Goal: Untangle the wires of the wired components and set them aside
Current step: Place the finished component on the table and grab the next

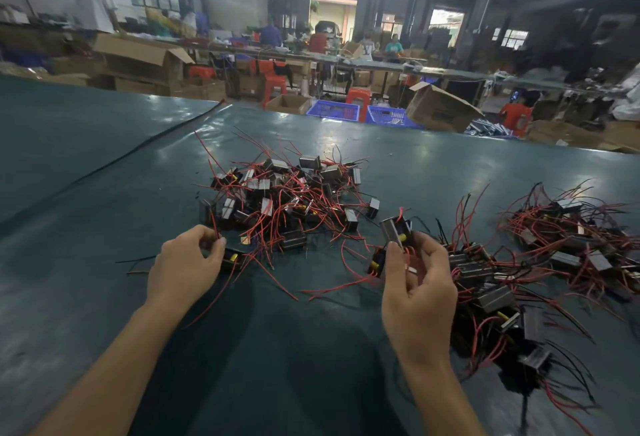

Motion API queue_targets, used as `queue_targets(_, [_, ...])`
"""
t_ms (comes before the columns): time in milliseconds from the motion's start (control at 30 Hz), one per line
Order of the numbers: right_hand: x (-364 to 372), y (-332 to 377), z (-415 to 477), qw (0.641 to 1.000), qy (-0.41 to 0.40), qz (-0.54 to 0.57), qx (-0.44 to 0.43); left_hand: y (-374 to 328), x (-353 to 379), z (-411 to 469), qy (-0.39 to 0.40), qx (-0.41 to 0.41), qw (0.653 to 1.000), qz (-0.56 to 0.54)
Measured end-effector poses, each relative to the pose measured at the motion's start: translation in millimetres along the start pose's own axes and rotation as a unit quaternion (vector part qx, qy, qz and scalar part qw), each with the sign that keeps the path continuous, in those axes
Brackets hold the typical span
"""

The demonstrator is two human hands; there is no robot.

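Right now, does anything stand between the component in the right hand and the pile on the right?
Nothing visible blocks that path: the pile on the right starts just beside the right hand. But a second component sits close below the held component, with red wires around both, so it may drag along.

Two hands, left hand (185,262), right hand (417,293); two component heaps (287,200) (554,255); two blue crates (334,110) (391,116)

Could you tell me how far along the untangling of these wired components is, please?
Roughly midway, I'd judge. Done: a set-aside pile lies right of the right hand. In hand: the right hand grips the held component; the left hand pinches a red wire beside a second component. Left: the tangled heap on the table.
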State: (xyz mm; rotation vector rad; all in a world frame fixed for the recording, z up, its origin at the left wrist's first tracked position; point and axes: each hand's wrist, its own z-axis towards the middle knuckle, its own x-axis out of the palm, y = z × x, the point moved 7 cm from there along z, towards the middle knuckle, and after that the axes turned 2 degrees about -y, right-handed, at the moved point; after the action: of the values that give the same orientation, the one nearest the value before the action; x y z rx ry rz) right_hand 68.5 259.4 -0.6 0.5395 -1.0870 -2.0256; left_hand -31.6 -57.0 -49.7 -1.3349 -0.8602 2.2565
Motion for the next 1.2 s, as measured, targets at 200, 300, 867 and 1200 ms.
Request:
queue_targets(200, [-37.3,20.1,14.3,0.983,-0.122,-0.067,-0.119,-2.4,2.2,-0.5,0.008,0.016,1.000,-0.007])
queue_targets(300, [-44.6,11.5,21.5,0.971,-0.124,-0.189,-0.081,-5.8,0.9,-1.9,-0.002,0.027,0.999,-0.024])
queue_targets(867, [89.3,20.3,-27.9,0.900,0.259,-0.311,-0.164,-25.5,4.8,-1.7,-0.018,0.055,0.963,-0.263])
queue_targets(1200, [176.2,-52.8,-11.3,0.767,0.418,-0.472,-0.118,-30.1,35.6,-8.7,0.094,0.113,0.957,-0.250])
